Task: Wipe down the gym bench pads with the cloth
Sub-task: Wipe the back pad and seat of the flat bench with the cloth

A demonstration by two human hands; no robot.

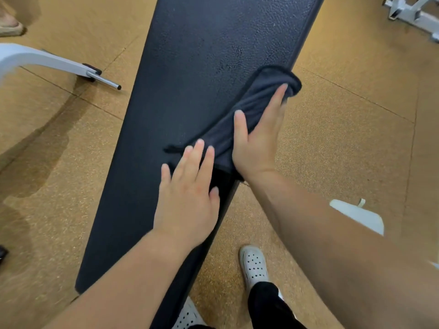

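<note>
Long black bench pad (190, 79) runs from near-left to far-right across the view, textured vinyl w/ a pebbled sheen at the far end. A dark cloth (247, 115), bunched lengthwise w/ a stitched hem, lies on the pad's right edge, its far corner curling just over the side.

Right hand (257, 141) lies flat on the cloth, palm down, fingers spread & extended, no pinch; thumb points toward the far end, index fingertip reaches the cloth's far corner. Left hand (187, 198) rests palm down on the pad nearer the camera, fingers splayed, fingertips touching the cloth's near-left end; it grips nothing. Both forearms are bare.

Floor (344, 129) is tan speckled rubber tile w/ visible seams. Left of the pad, a white metal frame leg (47, 60) w/ a chrome pin sticking out at its end. More white equipment frame (413, 15) at far right. Near-right, a white perforated clog (254, 264) under a black trouser leg, on the floor beside the pad; a second clog (187, 314) shows at the bottom edge, partly hidden by the pad. A white object (361, 217) behind the right forearm, can't tell what.
</note>
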